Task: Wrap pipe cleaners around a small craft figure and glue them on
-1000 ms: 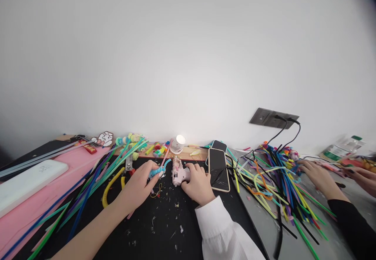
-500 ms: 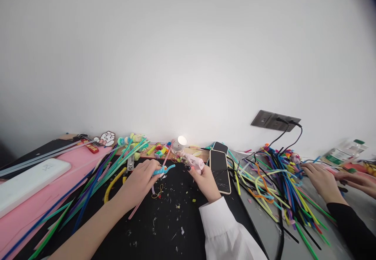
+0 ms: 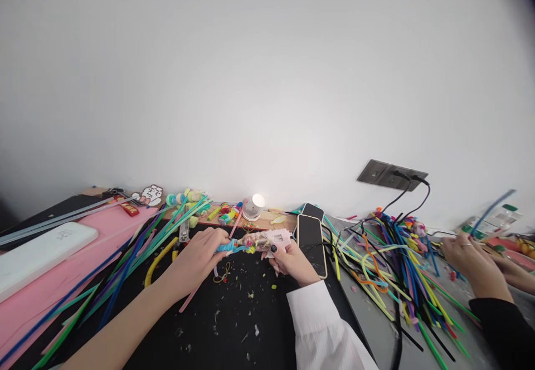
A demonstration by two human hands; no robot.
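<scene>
My left hand (image 3: 204,252) is closed on a twisted blue pipe cleaner (image 3: 227,246), whose wound end sticks out past the fingertips. My right hand (image 3: 290,262) wraps round a pink glue gun (image 3: 279,238); coloured bits cover its front part. The gun's front end meets the blue pipe cleaner, or lies right in front of it; I cannot tell if they touch. Below my left hand a thin pink stick (image 3: 190,300) pokes out over the black mat (image 3: 234,331). A yellow rubber band (image 3: 223,275) lies close by.
Behind the hands stands a paper cup (image 3: 254,207). Two phones lie to the right, the nearer one (image 3: 311,242) beside my right hand. Loose pipe cleaners (image 3: 412,281) and black cables spread further right, near a co-worker's hands (image 3: 474,258). A white box-like device (image 3: 45,256) sits left.
My right hand has levelled the glue gun and brought its front end left to the blue pipe cleaner. The co-worker's hands have lifted a blue pipe cleaner at the right.
</scene>
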